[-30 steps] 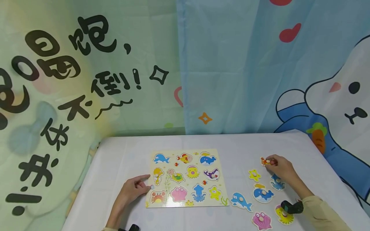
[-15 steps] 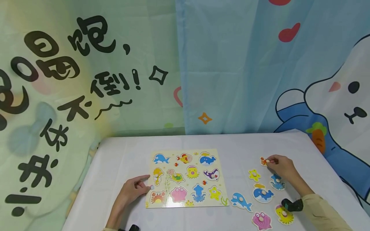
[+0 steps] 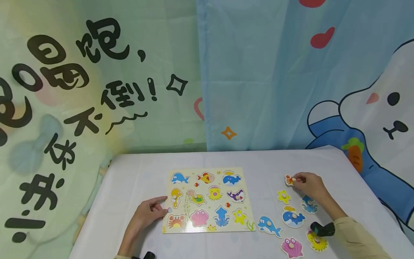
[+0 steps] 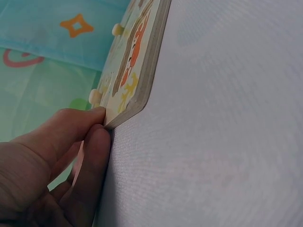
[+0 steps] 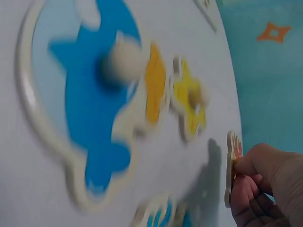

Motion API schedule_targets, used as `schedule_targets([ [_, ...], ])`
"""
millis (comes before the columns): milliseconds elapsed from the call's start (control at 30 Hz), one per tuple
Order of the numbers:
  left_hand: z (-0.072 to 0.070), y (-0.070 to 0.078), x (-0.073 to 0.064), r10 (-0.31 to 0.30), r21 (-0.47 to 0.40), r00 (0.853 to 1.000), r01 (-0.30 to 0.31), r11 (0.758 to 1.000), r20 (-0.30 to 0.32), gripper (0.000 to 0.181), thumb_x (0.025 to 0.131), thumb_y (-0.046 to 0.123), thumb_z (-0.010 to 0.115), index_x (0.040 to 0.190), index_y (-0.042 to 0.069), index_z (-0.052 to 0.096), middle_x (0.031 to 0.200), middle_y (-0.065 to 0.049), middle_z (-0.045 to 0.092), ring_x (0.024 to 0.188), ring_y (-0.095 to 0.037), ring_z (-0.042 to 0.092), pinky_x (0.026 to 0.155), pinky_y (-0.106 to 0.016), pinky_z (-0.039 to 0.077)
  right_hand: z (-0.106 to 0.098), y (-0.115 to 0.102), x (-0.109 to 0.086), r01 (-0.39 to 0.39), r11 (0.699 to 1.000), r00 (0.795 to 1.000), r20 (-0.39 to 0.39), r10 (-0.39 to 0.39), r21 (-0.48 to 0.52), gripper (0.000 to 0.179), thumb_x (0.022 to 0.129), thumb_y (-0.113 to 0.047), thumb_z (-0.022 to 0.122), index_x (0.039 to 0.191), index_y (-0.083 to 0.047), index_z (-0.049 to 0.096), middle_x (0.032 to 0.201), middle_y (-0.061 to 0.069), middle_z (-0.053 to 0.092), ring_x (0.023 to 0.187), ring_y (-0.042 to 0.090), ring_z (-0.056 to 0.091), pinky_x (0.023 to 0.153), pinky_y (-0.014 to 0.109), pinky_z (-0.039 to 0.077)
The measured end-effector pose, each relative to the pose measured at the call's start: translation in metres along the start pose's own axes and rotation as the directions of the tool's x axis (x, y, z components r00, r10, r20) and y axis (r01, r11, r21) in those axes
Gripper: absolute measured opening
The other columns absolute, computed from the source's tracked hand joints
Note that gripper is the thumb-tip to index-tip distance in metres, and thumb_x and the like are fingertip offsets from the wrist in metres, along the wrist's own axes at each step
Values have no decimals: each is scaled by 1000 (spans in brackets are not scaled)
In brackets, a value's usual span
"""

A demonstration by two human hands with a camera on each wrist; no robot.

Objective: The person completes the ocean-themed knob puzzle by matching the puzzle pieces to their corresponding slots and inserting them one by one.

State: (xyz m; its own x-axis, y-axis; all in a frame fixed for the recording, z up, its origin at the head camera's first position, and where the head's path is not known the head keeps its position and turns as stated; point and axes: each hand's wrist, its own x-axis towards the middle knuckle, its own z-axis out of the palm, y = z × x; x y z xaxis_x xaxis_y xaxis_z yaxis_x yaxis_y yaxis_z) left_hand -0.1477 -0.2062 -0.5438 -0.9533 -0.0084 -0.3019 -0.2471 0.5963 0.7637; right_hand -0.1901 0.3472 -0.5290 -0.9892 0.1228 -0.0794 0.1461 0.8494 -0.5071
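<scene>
Orange piece is pinched between the thumb and fingers of the right hand, near the far edge of the tabletop and toward its far right corner; that hand is closed just enough to grip it. On the near side of it lie a yellow star and a blue squid, then a blue whale, and closer to the near edge a blue dolphin, a pink shell and a yellow octopus. Left hand reaches in from the near edge, forefinger stretched out, fingertips touching the left side of the picture board, which lies flat; whether it grips the board or only rests against it, I cannot tell
</scene>
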Motion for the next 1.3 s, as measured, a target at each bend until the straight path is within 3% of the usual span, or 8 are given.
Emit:
schedule_targets([
  [133,0,0,-1,-2,-6,1000,2,1000,4,51,77,19,80,125,11,66,73,0,60,65,-13,52,59,-22,40,7,-34,-10,101,995,995,-2,-101,25,25,84,-8,68,103,8,66,89,16,64,78,21,56,71,30,55],
  [233,0,0,0,2,-3,1000,-2,1000,2,51,77,19,81,125,11,66,73,0,60,64,-13,52,59,-22,39,16,-68,-21,211,976,977,-28,-209,60,18,83,-6,70,98,4,68,86,11,63,76,16,53,65,21,50],
  [367,0,-2,2,1,6,1000,-1,1000,-1,51,76,22,81,125,13,66,73,1,61,63,-12,52,60,-21,40,31,-117,-35,346,932,938,-42,-343,110,11,81,-2,71,92,1,71,82,6,61,72,12,51,62,17,45],
  [567,1,-2,2,9,8,1000,-9,1000,-4,50,76,22,82,123,13,67,72,1,61,64,-12,52,59,-21,39,63,-179,-57,465,864,875,50,-482,192,8,81,-5,72,88,-6,71,80,-1,59,71,6,50,63,16,45],
  [800,2,-1,2,13,20,1000,-13,1000,-8,49,77,20,81,124,13,67,72,1,61,64,-12,52,59,-21,39,107,-231,-78,496,830,825,159,-542,256,8,80,-5,71,87,-5,73,75,-3,58,67,2,47,61,14,42],
  [1033,2,0,3,19,18,1000,-19,1000,-4,49,77,20,81,123,13,67,71,2,61,63,-12,52,58,-21,40,139,-268,-88,527,804,778,225,-587,276,6,77,0,67,80,-3,72,69,-2,56,64,-1,41,59,14,37],
  [1133,2,0,3,31,25,999,-31,999,-8,48,77,19,80,123,12,67,71,3,62,62,-11,52,58,-21,40,147,-281,-91,549,797,764,237,-601,250,4,76,-1,68,77,-4,70,67,-4,54,63,-1,38,59,14,34],
  [1300,1,-2,2,49,31,999,-49,998,-18,47,77,19,81,122,12,68,70,3,61,61,-9,52,58,-21,40,158,-299,-96,559,806,757,277,-592,194,5,75,-4,70,72,-7,68,63,-9,46,61,-1,36,57,13,31],
])
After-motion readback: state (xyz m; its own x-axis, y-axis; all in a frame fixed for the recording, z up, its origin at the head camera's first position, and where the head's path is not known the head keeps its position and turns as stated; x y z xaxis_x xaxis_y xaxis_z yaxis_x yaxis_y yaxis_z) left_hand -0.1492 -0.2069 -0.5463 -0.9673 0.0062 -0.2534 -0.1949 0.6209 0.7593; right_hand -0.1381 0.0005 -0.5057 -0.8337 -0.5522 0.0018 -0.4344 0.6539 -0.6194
